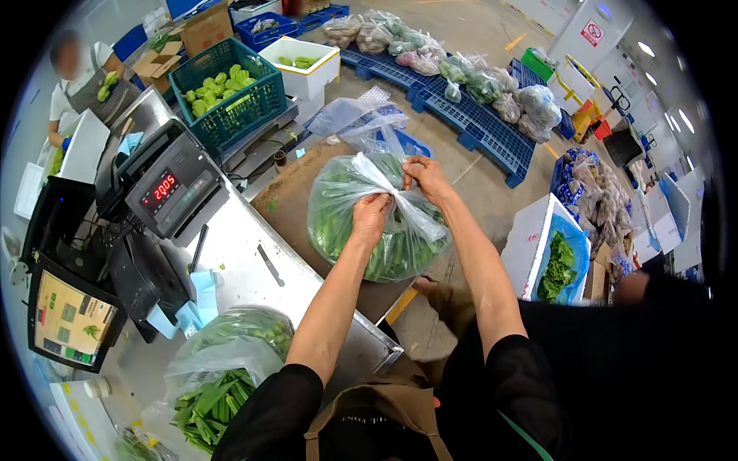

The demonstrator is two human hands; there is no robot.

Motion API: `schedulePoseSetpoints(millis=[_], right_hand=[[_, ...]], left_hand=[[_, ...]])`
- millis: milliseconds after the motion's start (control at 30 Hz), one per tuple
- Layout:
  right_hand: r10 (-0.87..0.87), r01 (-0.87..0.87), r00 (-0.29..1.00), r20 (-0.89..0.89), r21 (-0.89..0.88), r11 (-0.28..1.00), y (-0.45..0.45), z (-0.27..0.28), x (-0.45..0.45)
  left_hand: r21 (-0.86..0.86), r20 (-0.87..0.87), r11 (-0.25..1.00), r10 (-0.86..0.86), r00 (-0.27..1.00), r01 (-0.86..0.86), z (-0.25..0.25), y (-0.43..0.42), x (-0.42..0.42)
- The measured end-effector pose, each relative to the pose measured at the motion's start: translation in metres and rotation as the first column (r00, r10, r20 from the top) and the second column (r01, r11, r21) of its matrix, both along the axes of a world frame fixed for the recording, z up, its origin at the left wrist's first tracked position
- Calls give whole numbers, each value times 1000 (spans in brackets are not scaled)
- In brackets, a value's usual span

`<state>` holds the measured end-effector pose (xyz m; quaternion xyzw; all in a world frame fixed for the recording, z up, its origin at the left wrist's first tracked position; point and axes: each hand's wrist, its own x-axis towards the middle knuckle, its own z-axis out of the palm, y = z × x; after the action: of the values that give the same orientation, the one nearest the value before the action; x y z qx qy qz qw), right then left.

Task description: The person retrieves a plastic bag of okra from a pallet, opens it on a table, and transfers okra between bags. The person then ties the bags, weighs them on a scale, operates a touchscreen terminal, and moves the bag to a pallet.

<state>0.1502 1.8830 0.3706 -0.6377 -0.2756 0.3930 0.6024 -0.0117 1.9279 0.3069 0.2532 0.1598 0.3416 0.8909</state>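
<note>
A large clear plastic bag (346, 230) full of green vegetables rests at the edge of a brown board (300, 192). Its top is gathered into a twisted white neck. My left hand (370, 218) pinches the left side of this neck, fingers closed on the plastic. On the right side, my right hand (427, 178) grips the plastic a little higher, its fingers also closed. Both hands are close together but apart. Another bag (223, 369), open and holding long green pods, lies on the metal table (261, 261) near my left arm.
A scale display (171, 184) reads 2005. Behind it are a green crate (223, 96) of leafy greens and a white foam box (304, 65). Blue pallets (461, 123) carry bagged produce. A person (84, 84) stands at the far left. A lettuce box (530, 246) sits right.
</note>
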Motion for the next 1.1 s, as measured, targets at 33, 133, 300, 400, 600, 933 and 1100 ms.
schedulePoseSetpoints(millis=[33, 133, 300, 400, 600, 933, 1100], right_hand=[[17, -17, 999, 28, -19, 1000, -1, 0, 2], [200, -165, 951, 235, -157, 974, -8, 4, 1], [579, -376, 618, 531, -448, 811, -18, 7, -6], [606, -471, 591, 533, -382, 795, -21, 8, -9], [406, -435, 484, 775, -190, 880, -52, 14, -35], [74, 86, 536, 841, -142, 986, -3, -20, 9], [85, -604, 393, 915, 188, 775, -21, 27, -17]], left_hand=[[-9, 19, 1000, -10, 1000, 10, -1, 1, 0], [-11, -12, 999, -47, 999, 47, -3, 2, 2], [43, -230, 998, 58, 972, -50, -11, -5, 4], [-23, -262, 988, 143, 954, -155, -10, -9, 5], [-60, -270, 984, 145, 952, -167, 25, -30, -17], [284, -193, 959, 47, 980, 10, 75, -10, -37], [350, -128, 937, 59, 990, -10, 109, 4, -35]])
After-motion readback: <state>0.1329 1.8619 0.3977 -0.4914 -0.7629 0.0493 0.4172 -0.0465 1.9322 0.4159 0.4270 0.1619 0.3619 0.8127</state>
